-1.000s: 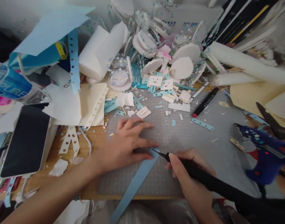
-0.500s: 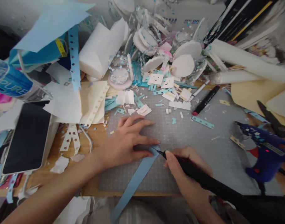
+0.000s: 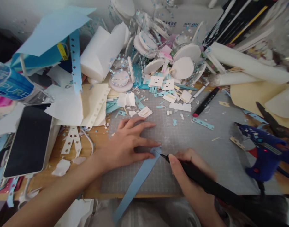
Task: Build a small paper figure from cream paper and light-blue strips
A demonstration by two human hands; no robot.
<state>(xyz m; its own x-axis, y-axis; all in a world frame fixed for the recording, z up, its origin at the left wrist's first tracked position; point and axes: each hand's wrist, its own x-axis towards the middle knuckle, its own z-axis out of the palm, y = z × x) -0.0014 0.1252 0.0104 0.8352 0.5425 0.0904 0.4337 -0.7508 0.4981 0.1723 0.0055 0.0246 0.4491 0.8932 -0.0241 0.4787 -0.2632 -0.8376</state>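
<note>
My left hand (image 3: 131, 142) lies on the grey cutting mat (image 3: 191, 138) with its fingers spread. Its thumb and index finger press on the upper end of a light blue paper strip (image 3: 136, 183), which runs down past the mat's front edge. In my right hand (image 3: 191, 170) is a black pen-shaped tool with a fine tip (image 3: 164, 156), gripped between thumb and fingers. That thin tip points at the strip's upper end, close to my left fingertips; whether it touches the paper I cannot tell.
A blue glue gun (image 3: 262, 154) with a red light stands at right, near dark scissors (image 3: 273, 123). A marker (image 3: 206, 101), punched strips (image 3: 203, 123) and paper scraps lie across the mat. At left are a phone (image 3: 28, 142) and a water bottle (image 3: 14, 83); white discs (image 3: 183, 67) crowd the back.
The black tool's tip has shifted slightly at the strip's upper end. My left hand stays pressed on the paper, and the view has moved a little.
</note>
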